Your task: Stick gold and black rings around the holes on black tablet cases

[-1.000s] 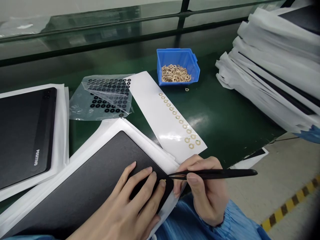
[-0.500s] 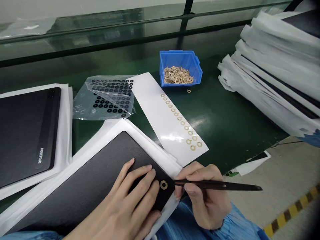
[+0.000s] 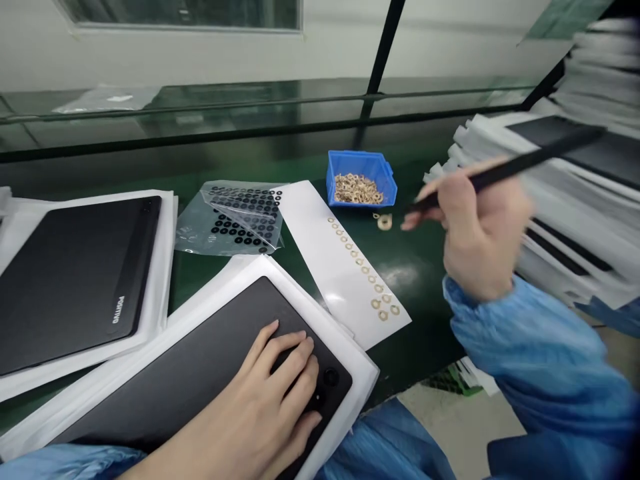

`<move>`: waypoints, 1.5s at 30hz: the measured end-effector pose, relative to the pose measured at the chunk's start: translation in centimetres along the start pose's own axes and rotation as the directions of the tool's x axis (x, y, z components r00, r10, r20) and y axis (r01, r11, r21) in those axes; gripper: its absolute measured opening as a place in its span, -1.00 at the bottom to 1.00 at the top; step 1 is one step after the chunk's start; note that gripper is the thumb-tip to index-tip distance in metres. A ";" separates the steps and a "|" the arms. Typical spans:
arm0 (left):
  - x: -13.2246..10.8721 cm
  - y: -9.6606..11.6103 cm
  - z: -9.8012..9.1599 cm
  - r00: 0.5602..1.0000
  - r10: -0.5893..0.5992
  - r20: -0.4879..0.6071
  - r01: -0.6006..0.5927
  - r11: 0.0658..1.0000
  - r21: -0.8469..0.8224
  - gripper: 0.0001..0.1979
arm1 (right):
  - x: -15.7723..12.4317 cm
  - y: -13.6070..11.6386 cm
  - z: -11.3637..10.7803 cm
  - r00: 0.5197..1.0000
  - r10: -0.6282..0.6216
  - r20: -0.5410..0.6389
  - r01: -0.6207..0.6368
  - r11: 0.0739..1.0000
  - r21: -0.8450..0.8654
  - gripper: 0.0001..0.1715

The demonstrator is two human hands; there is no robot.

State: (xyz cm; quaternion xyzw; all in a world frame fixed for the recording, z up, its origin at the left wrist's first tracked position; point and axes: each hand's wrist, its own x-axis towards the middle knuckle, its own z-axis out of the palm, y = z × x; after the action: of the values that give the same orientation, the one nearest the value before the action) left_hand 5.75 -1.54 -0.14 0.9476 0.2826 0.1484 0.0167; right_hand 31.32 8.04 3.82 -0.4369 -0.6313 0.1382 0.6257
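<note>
My left hand [image 3: 265, 407] lies flat, fingers a little apart, on a black tablet [image 3: 200, 347] resting on white foam sheets. At the tablet's right corner is a dark round camera spot [image 3: 331, 377]. My right hand [image 3: 480, 227], blurred, is raised over the right of the bench, closed on a pair of black tweezers [image 3: 535, 157]. Near the tweezers' tip is a gold ring [image 3: 385, 222]; whether it touches them I cannot tell. A blue bin [image 3: 389, 190] of gold rings stands behind. A white sheet [image 3: 320, 253] bears a row of such rings.
A clear bag [image 3: 195, 227] with black rings lies behind the tablet. Another black tablet [image 3: 85, 267] on white wrapping is at the left. Wrapped tablets are stacked [image 3: 575, 220] at the right. A glass strip [image 3: 225, 100] runs along the bench's back.
My right hand has moved up and right with the tweezers, away from the tablet's corner. The gold ring at that corner is gone, and a ring now shows near the bin. My left hand stays put.
</note>
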 end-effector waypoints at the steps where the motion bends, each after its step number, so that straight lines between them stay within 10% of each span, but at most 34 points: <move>1: 0.0 0.0 0.0 1.000 0.004 0.016 -0.004 1.000 0.001 -0.69 | 1.9 1.4 0.4 0.999 -0.034 -0.016 0.034 0.999 -0.001 -0.83; 7: 0.1 0.0 -0.9 0.987 -0.006 0.158 0.010 1.000 -0.026 -0.72 | 7.4 8.7 2.4 0.976 -0.033 0.213 0.098 0.948 -0.303 -0.86; 12: 0.2 -0.8 -1.5 0.983 -0.026 0.181 0.053 0.988 -0.144 -0.80 | 7.9 6.7 3.0 0.931 -0.063 0.360 0.227 0.872 -0.434 -0.78; 17: 0.5 -5.2 -2.0 0.966 -0.255 0.038 0.254 0.914 -0.318 -0.87 | 4.9 3.0 9.0 0.662 -0.203 0.722 0.441 0.884 -0.155 -0.90; 22: 0.6 -11.0 -1.6 0.808 -0.578 -0.115 0.484 0.762 -0.431 -0.78 | 1.9 3.1 13.8 0.405 -0.279 0.871 0.523 0.852 0.029 -0.90; 29: 0.6 -13.4 -0.4 0.685 -0.729 -0.013 0.518 0.499 -0.695 -0.68 | 0.9 4.8 13.7 0.475 -0.285 0.833 0.516 0.857 -0.001 -0.87; 35: 1.4 -13.0 0.5 0.665 -0.707 0.239 0.392 0.058 -0.918 -0.54 | 1.0 4.5 14.6 0.608 -0.340 0.717 0.468 0.883 0.022 -0.79; 41: 1.8 -13.2 1.7 0.648 -0.681 0.340 0.263 -0.219 -0.940 -0.72 | 1.2 3.4 14.5 0.524 -0.395 0.754 0.448 0.881 0.150 -0.78; 45: 1.8 -13.2 1.9 0.616 -0.697 0.367 0.236 -0.281 -0.930 -0.79 | 1.3 3.0 14.8 0.587 -0.331 0.739 0.399 0.913 0.092 -0.82</move>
State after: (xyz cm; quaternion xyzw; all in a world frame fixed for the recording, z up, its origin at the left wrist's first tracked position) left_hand 0.74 10.61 -2.99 0.3948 0.4470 0.4319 0.6765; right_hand 19.17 16.24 -0.13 -0.2297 -0.9108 0.1454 0.3109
